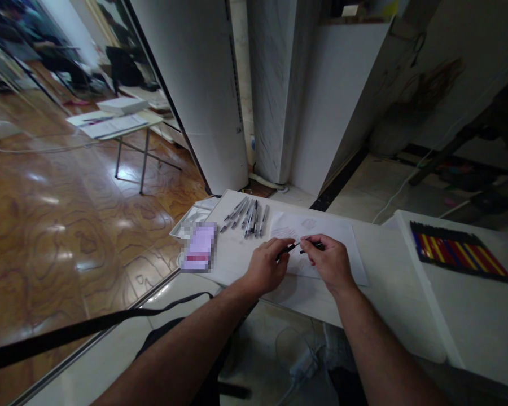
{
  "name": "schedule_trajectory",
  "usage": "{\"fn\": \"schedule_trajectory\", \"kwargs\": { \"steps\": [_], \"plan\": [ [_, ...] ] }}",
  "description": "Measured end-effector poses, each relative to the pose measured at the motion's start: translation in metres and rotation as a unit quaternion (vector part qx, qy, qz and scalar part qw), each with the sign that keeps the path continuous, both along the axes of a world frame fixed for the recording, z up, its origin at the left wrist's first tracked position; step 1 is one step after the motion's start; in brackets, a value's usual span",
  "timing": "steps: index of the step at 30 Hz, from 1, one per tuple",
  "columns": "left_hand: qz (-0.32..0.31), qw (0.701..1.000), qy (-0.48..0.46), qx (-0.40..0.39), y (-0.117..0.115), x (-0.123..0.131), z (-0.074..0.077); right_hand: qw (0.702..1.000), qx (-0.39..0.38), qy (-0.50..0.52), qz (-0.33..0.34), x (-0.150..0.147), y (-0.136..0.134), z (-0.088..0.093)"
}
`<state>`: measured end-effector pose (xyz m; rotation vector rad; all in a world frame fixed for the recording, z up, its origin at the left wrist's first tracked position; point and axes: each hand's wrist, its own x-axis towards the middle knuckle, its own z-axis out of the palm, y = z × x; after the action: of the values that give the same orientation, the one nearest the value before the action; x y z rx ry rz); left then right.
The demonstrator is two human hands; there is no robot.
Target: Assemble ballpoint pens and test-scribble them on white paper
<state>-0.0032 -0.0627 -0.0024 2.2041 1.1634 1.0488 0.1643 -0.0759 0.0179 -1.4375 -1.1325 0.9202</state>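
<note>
Both of my hands meet over a white sheet of paper [347, 239] on a white table [389, 304]. My left hand [266, 266] pinches the thin dark end of a pen [288, 248]. My right hand [329, 260] is closed round another dark pen part [317, 246] that points left, its tip almost touching the left piece. Faint scribbles [288, 230] mark the paper just beyond my fingers. A row of several dark pens [248, 217] lies on the table beyond my left hand.
A blurred pink and white phone-sized item [200, 247] lies at the table's left edge on a flat white tray [187, 225]. A set of coloured sticks on a black mat [459, 252] sits on the table to the right. A folding table with papers [114, 123] stands far left on the wood floor.
</note>
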Motion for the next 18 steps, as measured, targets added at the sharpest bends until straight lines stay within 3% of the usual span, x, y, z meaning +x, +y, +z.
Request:
{"fn": "schedule_trajectory", "kwargs": {
  "steps": [9,18],
  "plan": [
    [0.029,1.000,0.003,0.002,0.004,-0.001,-0.004,0.981,0.021,0.184,-0.049,0.015,0.004,0.008],
    [0.031,1.000,0.006,-0.002,0.005,0.000,-0.005,0.967,0.054,0.240,-0.069,0.018,0.002,0.014]
  ]
}}
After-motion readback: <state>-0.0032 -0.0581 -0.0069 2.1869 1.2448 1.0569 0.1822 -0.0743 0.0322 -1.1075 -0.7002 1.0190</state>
